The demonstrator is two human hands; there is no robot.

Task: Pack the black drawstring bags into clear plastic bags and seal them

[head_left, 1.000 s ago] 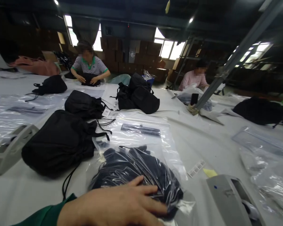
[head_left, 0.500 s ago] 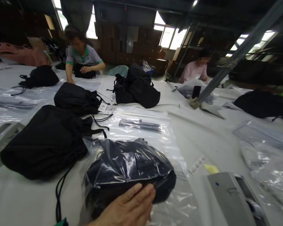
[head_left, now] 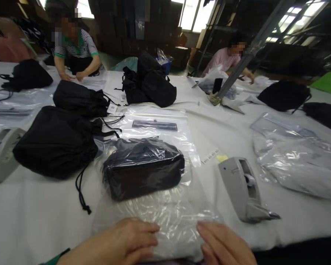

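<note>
A clear plastic bag (head_left: 165, 213) lies in front of me with a folded black item (head_left: 146, 173) inside its far part, probably a drawstring pouch. Its loose near end is wrinkled and glossy. My left hand (head_left: 127, 239) is on the left of this near end, fingers closed on the film and pointing right. At the right side, my right hand (head_left: 226, 243) holds the film with its fingers bent inward. Both thumbs are mostly hidden. Left of the bag rests a black drawstring pouch (head_left: 55, 143), its cord trailing on the table.
Another black pouch (head_left: 78, 97) and a pile of black pouches (head_left: 151, 84) lie farther back. A grey tape dispenser (head_left: 239, 187) stands at right, another (head_left: 2, 154) at left. Plastic bags (head_left: 298, 158) lie far right. Two people work across the table; a metal post (head_left: 245, 62) slants upward.
My left hand has left the packed item and moved to the bag's near end. My right hand has come into view there. The view has shifted, and the bag sits farther from me.
</note>
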